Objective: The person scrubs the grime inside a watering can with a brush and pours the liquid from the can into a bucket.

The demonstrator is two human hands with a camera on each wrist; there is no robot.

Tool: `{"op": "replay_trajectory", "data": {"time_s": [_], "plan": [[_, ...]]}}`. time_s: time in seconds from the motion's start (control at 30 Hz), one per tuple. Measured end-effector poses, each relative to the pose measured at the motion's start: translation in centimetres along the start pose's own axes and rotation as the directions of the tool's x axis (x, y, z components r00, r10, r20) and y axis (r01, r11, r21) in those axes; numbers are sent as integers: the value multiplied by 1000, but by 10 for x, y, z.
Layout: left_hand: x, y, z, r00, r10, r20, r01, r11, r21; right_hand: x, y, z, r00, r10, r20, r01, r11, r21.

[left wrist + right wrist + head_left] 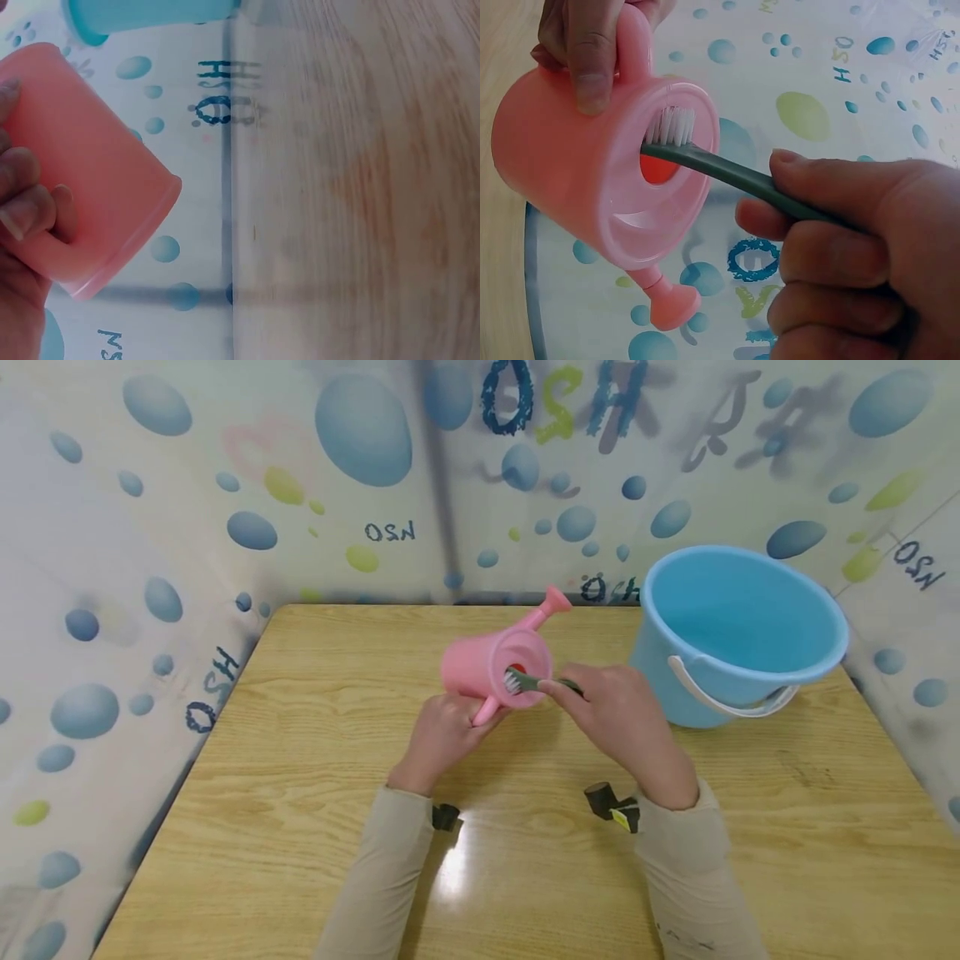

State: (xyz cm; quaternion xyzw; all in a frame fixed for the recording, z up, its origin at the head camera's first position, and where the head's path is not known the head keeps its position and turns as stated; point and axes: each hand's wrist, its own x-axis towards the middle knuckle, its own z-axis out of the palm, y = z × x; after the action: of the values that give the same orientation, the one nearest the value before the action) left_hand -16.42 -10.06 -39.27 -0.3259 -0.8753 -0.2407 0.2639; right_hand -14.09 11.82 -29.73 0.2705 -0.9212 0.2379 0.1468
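Observation:
A pink watering can (472, 664) is tipped on its side above the wooden table, its open top turned toward my right hand. My left hand (444, 731) grips its handle (635, 41), with fingers curled through the loop. In my right hand (618, 714) is a dark green brush (735, 174), held by its handle between thumb and curled fingers. Its white bristles (671, 126) sit at the round opening in the can's top, partly inside. The can's spout (553, 602) points away toward the back wall.
A light blue bucket (682, 693) with a white handle (738, 708) stands at the right of the table (300, 793). Behind and to the left, walls (465, 510) printed with blue and green drops border the table.

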Motion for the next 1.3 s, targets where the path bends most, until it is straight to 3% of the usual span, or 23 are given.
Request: {"op": "replay_trajectory", "data": {"time_s": [0.23,0.37,0.53,0.73,0.83,0.93,1.03,1.13,1.23,1.3], "plan": [[0,1,2,1000,-23,-3,23,998,-52,0,-2,0,999,40,27,-39,999,-24],[1,1,1,999,-34,-11,33,998,-59,0,-10,2,1000,1,-10,-2,994,-110],[1,1,-3,999,-30,-31,29,998,-47,1,-25,6,997,4,-75,-17,984,-175],[-3,2,-4,997,-30,-75,28,999,-29,3,-31,9,998,11,-60,-22,980,-199],[1,2,-1,997,-26,-75,23,999,-38,7,-26,2,1000,19,-18,-22,984,-179],[3,2,2,996,-28,-89,22,998,-61,15,-19,-9,995,53,84,-44,993,-107],[4,1,2,996,-20,-83,15,998,-62,25,-12,-17,975,94,201,-85,995,-54],[2,-3,3,996,-25,-86,23,999,-22,33,-7,-29,942,149,300,-147,989,-29],[-3,-8,-1,993,-33,-109,35,999,23,40,-8,-46,933,155,324,-140,988,-70],[-5,-10,-5,989,-55,-134,59,998,27,45,-13,-59,937,144,317,-120,988,-93]]}}
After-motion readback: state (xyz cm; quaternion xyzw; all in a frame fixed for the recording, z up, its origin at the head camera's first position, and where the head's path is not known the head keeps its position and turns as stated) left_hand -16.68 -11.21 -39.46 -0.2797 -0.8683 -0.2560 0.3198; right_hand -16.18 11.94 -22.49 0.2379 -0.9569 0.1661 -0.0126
